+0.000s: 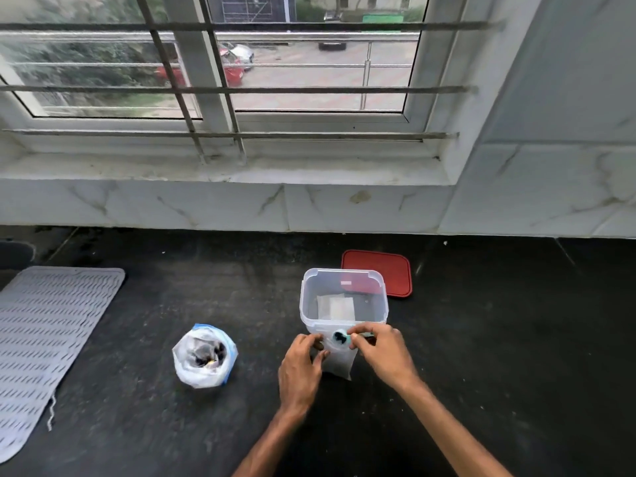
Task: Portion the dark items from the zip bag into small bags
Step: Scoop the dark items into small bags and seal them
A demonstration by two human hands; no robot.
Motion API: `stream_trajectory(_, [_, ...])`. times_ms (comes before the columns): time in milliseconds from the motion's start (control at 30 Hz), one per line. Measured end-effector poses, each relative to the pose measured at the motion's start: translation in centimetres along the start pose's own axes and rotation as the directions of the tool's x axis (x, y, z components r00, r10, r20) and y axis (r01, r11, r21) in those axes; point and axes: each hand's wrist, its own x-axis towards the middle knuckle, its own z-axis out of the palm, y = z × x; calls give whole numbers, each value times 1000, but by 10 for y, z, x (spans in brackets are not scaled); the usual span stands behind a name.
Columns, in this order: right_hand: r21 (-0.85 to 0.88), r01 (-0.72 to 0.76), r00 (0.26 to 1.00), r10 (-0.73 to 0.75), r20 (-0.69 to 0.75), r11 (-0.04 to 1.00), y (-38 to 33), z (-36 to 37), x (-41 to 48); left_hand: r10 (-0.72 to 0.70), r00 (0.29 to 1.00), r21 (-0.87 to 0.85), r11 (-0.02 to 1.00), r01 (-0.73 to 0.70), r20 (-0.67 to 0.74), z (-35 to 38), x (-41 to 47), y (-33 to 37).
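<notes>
While both hands work near bench centre, a small clear plastic bag (339,363) stands upright between them, its teal-edged mouth held open.
Left hand (300,364): grip pinching the bag's left edge, fingers curled on the film.
Right hand (378,349): grip pinching the right side of the mouth.
Dark items (339,338) show in the mouth; can't tell the count.
White-and-clear zip bag with blue rim (204,356) sits open at 9 o'clock of the small bag, apart from it, with more dark pieces inside.
Clear rectangular plastic tub (378,304) at 12 o'clock, just behind the small bag, pale flat pieces on its floor.
Red rounded-square lid (389,270) lies flat at 1 o'clock, behind the tub.
Grey perforated mat (44,339) far out at 9 o'clock on the black stone bench (481,356).
</notes>
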Motion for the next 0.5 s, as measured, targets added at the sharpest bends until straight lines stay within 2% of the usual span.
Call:
stream_trajectory(100, [-211, 196, 981, -189, 52, 958, 4, 5, 0, -22, 1000, -40, 999, 22, -16, 1, -3, 4])
stream_trajectory(200, [-299, 261, 965, -258, 51, 918, 5, 5, 0, -44, 998, -53, 998, 42, -40, 2, -4, 5])
stream_trajectory(300, [-244, 240, 970, -243, 18, 940, 7, 3, 4, -51, 997, -33, 998, 49, -63, 1, -5, 7])
stream_trajectory(500, [-69, 122, 992, -119, 53, 990, 14, 1, 9, -65, 993, -18, 998, 63, -101, 1, -3, 8])
